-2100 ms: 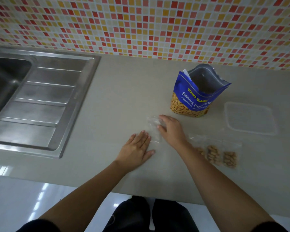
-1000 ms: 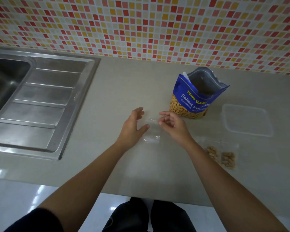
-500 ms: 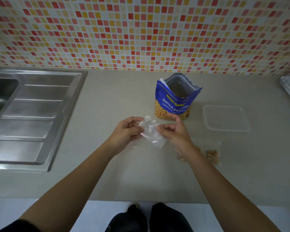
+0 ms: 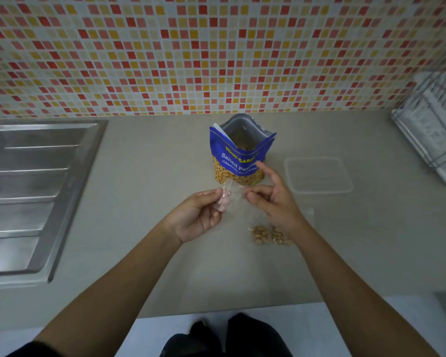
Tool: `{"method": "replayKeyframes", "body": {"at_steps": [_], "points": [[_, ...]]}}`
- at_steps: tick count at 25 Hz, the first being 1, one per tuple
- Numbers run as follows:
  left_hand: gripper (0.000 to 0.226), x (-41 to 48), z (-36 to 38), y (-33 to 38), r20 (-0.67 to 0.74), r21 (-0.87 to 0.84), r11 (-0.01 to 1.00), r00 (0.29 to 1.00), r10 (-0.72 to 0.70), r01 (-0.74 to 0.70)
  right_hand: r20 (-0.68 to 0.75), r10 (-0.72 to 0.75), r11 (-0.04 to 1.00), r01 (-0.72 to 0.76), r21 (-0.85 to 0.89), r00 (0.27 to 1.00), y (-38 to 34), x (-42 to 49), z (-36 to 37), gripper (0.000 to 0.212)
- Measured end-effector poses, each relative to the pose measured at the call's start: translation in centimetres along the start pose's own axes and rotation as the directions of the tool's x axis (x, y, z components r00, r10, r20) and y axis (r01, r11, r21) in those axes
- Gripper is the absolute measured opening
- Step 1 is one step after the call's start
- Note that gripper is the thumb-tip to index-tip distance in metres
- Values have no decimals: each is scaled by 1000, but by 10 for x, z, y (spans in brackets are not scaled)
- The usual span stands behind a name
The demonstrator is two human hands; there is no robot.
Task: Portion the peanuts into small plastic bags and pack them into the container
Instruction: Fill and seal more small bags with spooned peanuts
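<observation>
The left hand and right hand hold an empty clear bag between them, above the counter and just in front of the pouch. The left fingers curl round the bag's left side, their tips showing pink through the plastic. The right thumb and a bent finger pinch its right edge, with the other fingers lifted. The blue pouch of salted peanuts stands open. Filled bags lie flat under the right wrist. The clear container sits right of the pouch, the sink far left, a rack far right
</observation>
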State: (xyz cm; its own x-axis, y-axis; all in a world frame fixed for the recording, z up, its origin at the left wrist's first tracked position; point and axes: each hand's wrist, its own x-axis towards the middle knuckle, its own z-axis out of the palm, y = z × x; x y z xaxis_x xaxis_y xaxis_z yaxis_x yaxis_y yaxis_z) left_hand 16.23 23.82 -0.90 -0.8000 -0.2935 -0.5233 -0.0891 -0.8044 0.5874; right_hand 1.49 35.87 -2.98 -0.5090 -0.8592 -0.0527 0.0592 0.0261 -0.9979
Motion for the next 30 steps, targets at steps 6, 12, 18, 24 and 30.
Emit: {"method": "replayKeyframes", "body": {"at_steps": [6, 12, 18, 24, 30], "points": [[19, -2, 1, 5, -129, 359, 921, 969, 210, -152, -78, 76, 997, -73, 40, 994, 0, -5, -9, 67], [9, -4, -2, 16, -100, 642, 718, 899, 426, -268, -98, 128, 992, -126, 25, 987, -2, -6, -16, 71], [11, -6, 5, 29, -132, 856, 493, 857, 498, -154, -100, 3, 981, -23, -192, 995, -17, -4, -22, 61], [6, -2, 20, 34, -163, 843, 519, 853, 495, -140, 128, -359, 532, 315, -786, 925, -25, -4, -7, 71], [6, 2, 34, 28, -75, 937, 324, 831, 551, -129, 154, -319, 452, 293, -842, 935, -22, 7, 11, 83]]}}
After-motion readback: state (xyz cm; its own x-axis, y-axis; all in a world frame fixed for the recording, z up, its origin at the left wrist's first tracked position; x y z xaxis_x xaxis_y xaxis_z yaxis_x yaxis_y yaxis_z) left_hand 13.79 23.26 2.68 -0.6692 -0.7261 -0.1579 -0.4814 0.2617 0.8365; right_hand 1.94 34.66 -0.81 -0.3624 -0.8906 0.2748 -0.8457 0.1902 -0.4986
